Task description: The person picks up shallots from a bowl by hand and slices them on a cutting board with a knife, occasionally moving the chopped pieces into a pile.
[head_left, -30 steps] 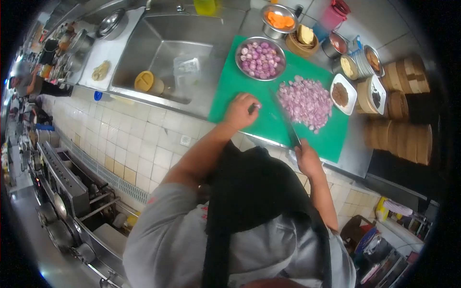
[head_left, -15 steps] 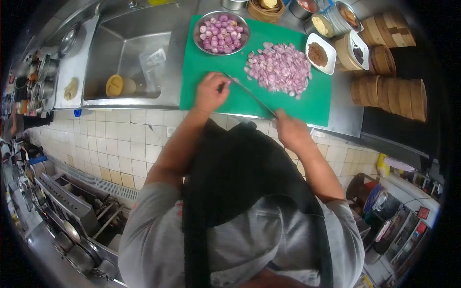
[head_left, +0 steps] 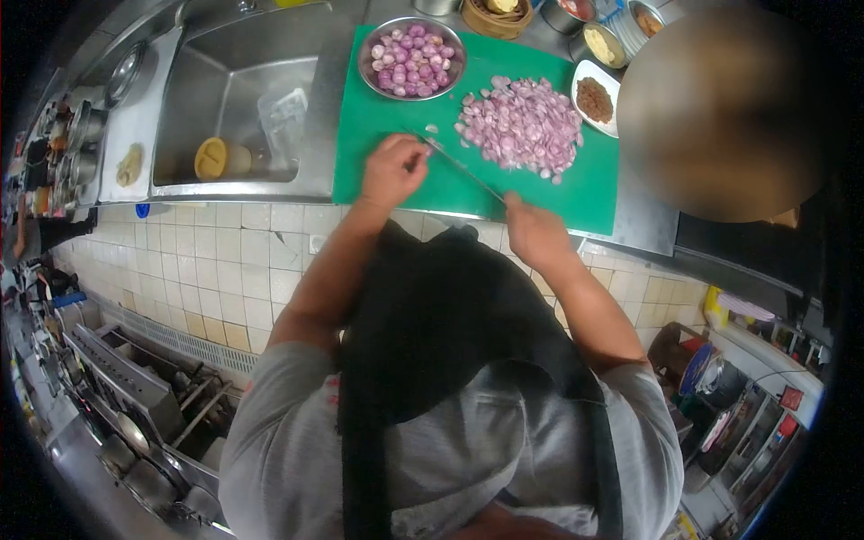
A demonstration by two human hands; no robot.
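On the green cutting board (head_left: 360, 171), my left hand (head_left: 393, 171) is closed, with its fingertips pinching a small shallot (head_left: 429, 148). My right hand (head_left: 535, 232) is wrapped round the handle of a long knife (head_left: 470, 175), whose blade slants up and left to the fingertips of my left hand. A thin slice lies just beyond the blade tip. A heap of sliced shallots (head_left: 522, 126) covers the middle right of the board. Whole peeled shallots (head_left: 414, 61) fill a metal bowl (head_left: 366, 74) at the board's back left.
Left of the board is a metal sink (head_left: 234, 99) holding a yellow-lidded container (head_left: 211, 158) and clear plastic. A white dish (head_left: 612, 85) with brown crumbs stands at the board's right. More bowls line the back. A blurred round patch hides the right side.
My right hand and the knife have shifted slightly left. A slice now lies beside the blade tip. The blurred patch now covers the steamers and a white dish on the right.
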